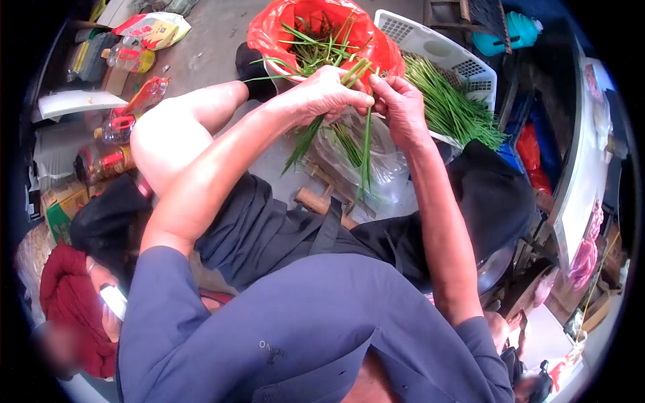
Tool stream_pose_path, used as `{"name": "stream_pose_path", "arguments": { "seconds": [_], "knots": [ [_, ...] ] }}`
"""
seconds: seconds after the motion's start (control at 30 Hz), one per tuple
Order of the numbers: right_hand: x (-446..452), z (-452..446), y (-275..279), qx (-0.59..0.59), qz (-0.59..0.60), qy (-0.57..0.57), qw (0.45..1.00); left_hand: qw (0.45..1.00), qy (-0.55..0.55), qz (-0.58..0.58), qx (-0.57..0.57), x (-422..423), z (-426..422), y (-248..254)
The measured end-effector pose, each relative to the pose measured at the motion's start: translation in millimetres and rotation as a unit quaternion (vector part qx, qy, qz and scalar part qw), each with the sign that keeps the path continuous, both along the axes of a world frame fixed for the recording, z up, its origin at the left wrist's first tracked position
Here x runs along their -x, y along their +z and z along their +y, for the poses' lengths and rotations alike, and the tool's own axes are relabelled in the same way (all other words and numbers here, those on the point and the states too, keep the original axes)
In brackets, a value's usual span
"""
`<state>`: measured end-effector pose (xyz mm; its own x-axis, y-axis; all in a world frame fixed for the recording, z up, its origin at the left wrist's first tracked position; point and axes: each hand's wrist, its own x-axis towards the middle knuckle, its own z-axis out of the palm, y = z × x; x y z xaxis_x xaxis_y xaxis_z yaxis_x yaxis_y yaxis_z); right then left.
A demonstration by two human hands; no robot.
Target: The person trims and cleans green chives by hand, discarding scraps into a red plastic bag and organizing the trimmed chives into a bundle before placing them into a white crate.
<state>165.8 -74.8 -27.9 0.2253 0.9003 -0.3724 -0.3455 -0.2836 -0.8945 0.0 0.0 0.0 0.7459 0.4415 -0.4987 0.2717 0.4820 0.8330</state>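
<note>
Long green stalks are gripped in my left hand, their leafy ends hanging below it. My right hand pinches a green stalk close beside the left fingertips. Just beyond both hands, a red plastic bag lines a bucket and holds loose green scraps. To the right, a white perforated basket contains a large bundle of green stalks. A clear plastic bag with some stalks in it lies below my hands, near my lap.
Oil bottles and packages stand at the left. A person in dark red holding a phone is at the lower left. A teal container sits at the upper right, and a white panel rises at the right.
</note>
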Motion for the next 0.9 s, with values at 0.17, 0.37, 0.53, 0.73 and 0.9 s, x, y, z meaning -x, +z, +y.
{"name": "stream_pose_path", "arguments": {
  "seconds": [0.17, 0.37, 0.53, 0.73, 0.9],
  "knots": [
    [11, 2, 5, -0.022, -0.023, -0.013, 0.999, 0.999, 0.03, 0.026, -0.03, 0, 2, -2],
    [-1, 1, -5, 0.009, 0.026, -0.085, 0.996, 0.995, 0.101, 0.02, 0.001, 1, 14, -12],
    [-4, -1, -17, 0.037, 0.011, -0.093, 0.995, 0.988, 0.15, 0.001, 0.019, 5, 21, -7],
    [1, 0, -23, 0.047, -0.008, -0.075, 0.996, 0.987, 0.161, -0.004, 0.013, 6, 28, -10],
    [5, -1, -22, 0.044, -0.01, -0.054, 0.998, 0.987, 0.162, 0.006, 0.016, 6, 29, -12]
  ]
}}
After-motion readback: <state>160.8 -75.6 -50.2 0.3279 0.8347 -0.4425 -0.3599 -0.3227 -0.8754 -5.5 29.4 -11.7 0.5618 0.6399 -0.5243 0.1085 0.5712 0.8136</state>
